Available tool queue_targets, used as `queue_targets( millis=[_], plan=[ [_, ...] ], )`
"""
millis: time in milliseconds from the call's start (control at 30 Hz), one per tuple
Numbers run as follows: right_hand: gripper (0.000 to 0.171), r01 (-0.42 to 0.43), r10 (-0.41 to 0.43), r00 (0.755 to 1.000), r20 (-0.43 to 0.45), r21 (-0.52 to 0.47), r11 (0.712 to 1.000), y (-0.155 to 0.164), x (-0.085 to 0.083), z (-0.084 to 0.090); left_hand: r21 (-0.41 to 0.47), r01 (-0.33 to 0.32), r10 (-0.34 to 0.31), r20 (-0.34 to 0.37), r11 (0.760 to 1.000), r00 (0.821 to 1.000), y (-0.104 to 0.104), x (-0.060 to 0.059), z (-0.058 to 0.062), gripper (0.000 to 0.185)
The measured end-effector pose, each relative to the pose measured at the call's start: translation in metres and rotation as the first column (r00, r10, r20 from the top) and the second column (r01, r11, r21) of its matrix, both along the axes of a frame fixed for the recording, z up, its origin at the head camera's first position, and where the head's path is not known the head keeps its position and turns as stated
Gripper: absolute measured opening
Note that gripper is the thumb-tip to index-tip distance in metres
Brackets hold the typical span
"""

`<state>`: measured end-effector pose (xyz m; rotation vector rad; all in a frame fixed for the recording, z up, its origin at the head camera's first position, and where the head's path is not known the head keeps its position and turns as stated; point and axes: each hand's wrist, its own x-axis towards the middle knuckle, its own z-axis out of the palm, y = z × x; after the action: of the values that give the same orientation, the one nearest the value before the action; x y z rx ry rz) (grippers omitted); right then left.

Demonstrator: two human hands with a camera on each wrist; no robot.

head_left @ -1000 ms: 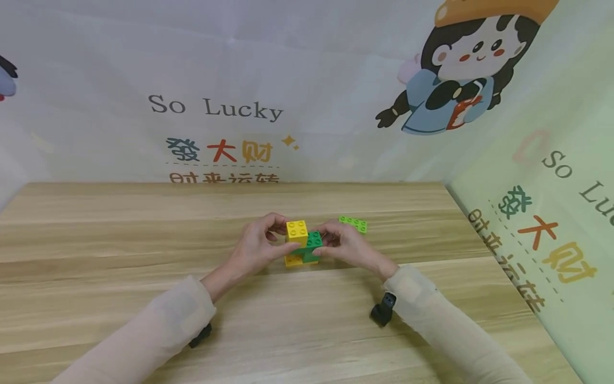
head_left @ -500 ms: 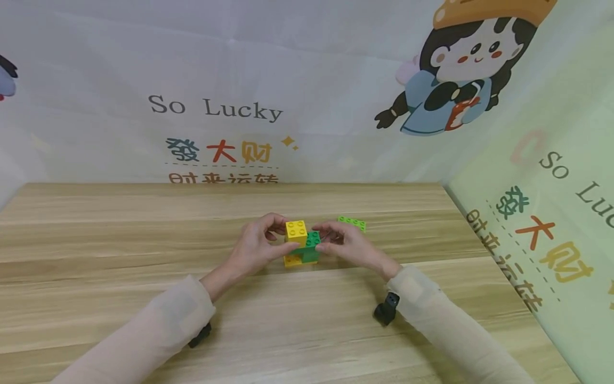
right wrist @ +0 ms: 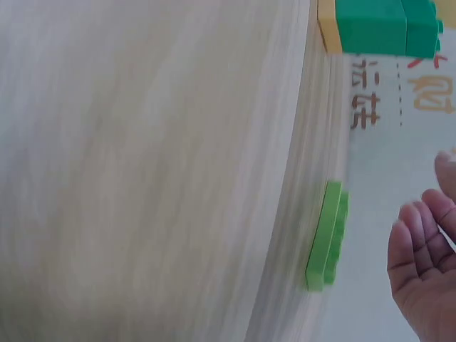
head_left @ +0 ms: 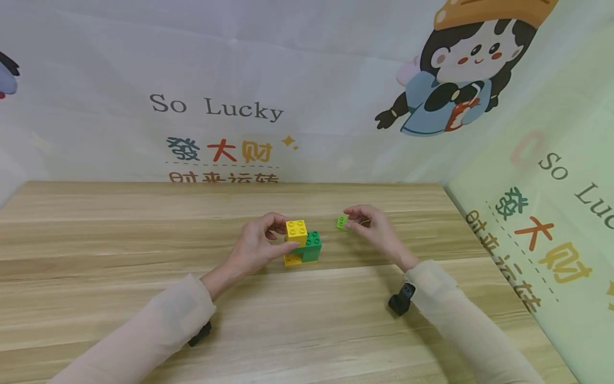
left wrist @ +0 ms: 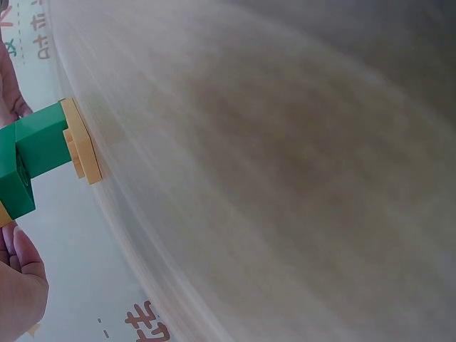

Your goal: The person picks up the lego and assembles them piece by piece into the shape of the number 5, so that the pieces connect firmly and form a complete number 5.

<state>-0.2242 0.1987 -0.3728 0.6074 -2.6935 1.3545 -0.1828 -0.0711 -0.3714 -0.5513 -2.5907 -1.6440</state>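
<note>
- The brick stack stands upright on the bench: a yellow cube at the top left, 2 green bricks under it and to its right, and a yellow base lowest.
- Beside the cube, 4 studs on the upper green brick lie bare.
- My left grip is closed on the stack, thumb across the near side and fingers behind, near the cube.
- Right of the stack, and a little farther from me, the lime brick lies flat on the bench, studs up, well apart from the stack.
- My right grip is empty and loosely spread, just above the lime brick; the right-wrist view shows a gap between them.
- I judge the step in hand to be fetching this 1 loose brick while my left grip steadies the stack.
- The next move seems to call for lowering my right fingers, pinching the lime brick by its sides and bringing it left to the stack, perhaps to those 4 studs.
- Pressing it on would likely need firm left support, since the upper part overhangs the base.
- Beyond the stack, the bench meets a printed cloth.
</note>
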Motion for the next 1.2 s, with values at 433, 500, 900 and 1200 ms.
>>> queue_targets(
  millis=[433,500,900,1200],
  plan=[
    [0.030,0.039,-0.034,0.999,-0.027,0.195,0.980,0.008,-0.014,-0.008,0.008,0.007,-0.007,-0.021,1.000,1.000,-0.001,0.000,-0.002,0.039],
    [0.031,0.033,-0.026,0.999,-0.032,0.236,0.971,0.009,-0.015,-0.009,0.013,0.011,-0.011,-0.026,1.000,1.000,-0.001,0.000,-0.002,0.040],
    [0.032,0.037,-0.029,0.999,-0.027,0.327,0.944,0.008,-0.020,-0.010,0.010,0.007,-0.006,-0.040,1.000,0.999,-0.001,0.001,-0.001,0.040],
    [0.032,0.019,-0.028,0.999,0.020,0.349,0.937,0.007,-0.023,-0.011,0.011,0.005,-0.005,-0.042,1.000,0.999,-0.002,0.000,-0.002,0.039]
  ],
)
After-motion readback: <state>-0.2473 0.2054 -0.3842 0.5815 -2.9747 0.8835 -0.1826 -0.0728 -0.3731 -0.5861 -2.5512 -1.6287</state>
